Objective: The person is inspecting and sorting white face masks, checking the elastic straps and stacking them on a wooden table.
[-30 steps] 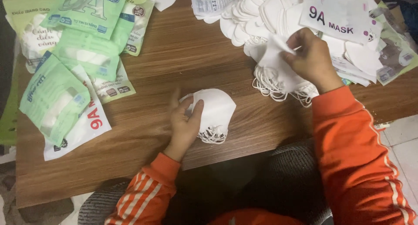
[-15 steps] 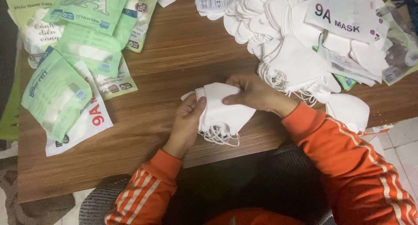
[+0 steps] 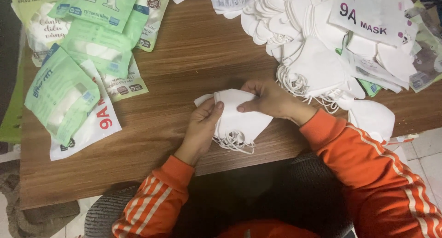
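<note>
A small stack of folded white masks (image 3: 239,118) lay on the wooden counter (image 3: 193,54) close to its near edge, their ear loops (image 3: 235,143) spilling toward that edge. The left hand (image 3: 202,127) closed on the stack's left side, thumb on top and fingers curled beneath. The right hand (image 3: 269,100) gripped the stack's far right side, fingers bent over the top fold. Both sleeves were orange with white stripes, crossing the near edge.

A bare strip of wood ran from the stack toward the far edge, the widest open room on the counter. To the right, a loose heap of white masks (image 3: 313,58) crowded the far right corner, just beside the right hand, with a white printed card (image 3: 368,14) lying on top. One more white mask (image 3: 373,118) sat at the right edge, partly over it. Along the left edge, green packets (image 3: 60,93) and a white packet (image 3: 99,123) overlapped one another, well apart from the left hand, some reaching past the left edge.
</note>
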